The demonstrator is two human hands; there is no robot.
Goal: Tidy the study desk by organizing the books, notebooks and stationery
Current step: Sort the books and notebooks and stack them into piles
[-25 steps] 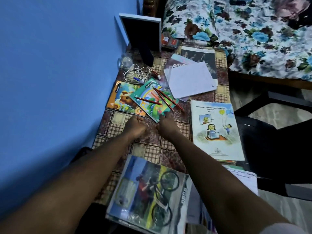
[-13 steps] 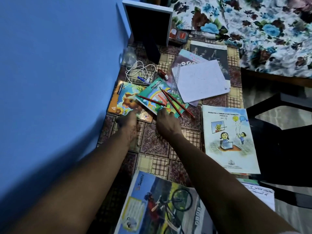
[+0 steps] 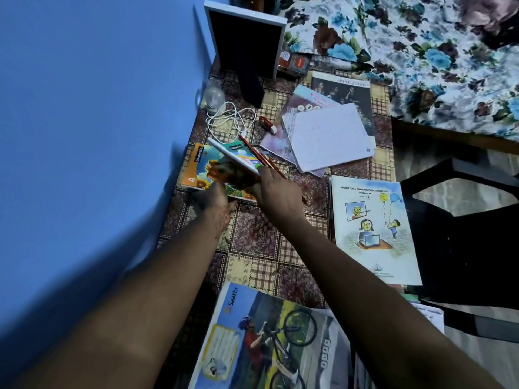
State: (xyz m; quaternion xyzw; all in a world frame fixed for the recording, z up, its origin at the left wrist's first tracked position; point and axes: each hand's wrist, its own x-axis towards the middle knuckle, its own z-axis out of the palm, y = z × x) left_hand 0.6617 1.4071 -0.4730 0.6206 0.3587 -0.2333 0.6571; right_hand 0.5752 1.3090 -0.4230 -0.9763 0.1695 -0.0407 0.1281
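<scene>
The desk [image 3: 261, 265] runs along the blue wall [image 3: 84, 136], with bare checked cloth in the middle. The right hand [image 3: 276, 196] pinches the green notebook [image 3: 238, 155], tipped up on its edge, with red pencils [image 3: 254, 153] against it. The left hand [image 3: 214, 196] touches the orange notebook [image 3: 200, 169]; its fingers are hidden.

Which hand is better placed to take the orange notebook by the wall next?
Left. The left hand already touches the orange notebook; the right hand holds the green notebook and pencils.
</scene>
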